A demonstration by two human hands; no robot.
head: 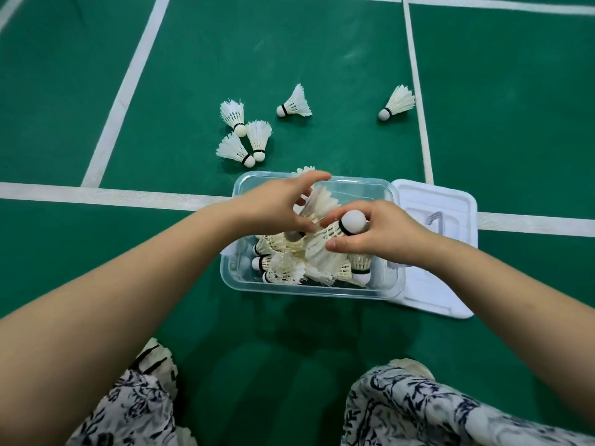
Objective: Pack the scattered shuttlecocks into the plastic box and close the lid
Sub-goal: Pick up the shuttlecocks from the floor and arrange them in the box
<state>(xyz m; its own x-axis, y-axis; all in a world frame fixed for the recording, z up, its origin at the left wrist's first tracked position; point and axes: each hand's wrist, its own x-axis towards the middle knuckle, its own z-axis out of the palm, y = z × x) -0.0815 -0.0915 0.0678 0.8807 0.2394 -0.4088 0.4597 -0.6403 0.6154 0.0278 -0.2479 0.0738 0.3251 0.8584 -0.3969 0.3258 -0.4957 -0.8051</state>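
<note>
Left hand (273, 204) fingers grip one shuttlecock (320, 201), right hand (383, 233) second shuttlecock (352, 222); five loose shuttlecocks (294, 103) beyond box (309, 292).

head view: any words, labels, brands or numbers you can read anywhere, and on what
None can be read.
The plastic box, its lid and the shuttlecocks show no print, only black bands on the shuttlecocks.
The grey mark on the lid is too unclear to read.
The court floor bears only white lines.

Bright, even light from above; a soft shadow lies on the green court floor (306, 320); the court lines (128, 91) bow toward the edges; mild overall softness.
</note>
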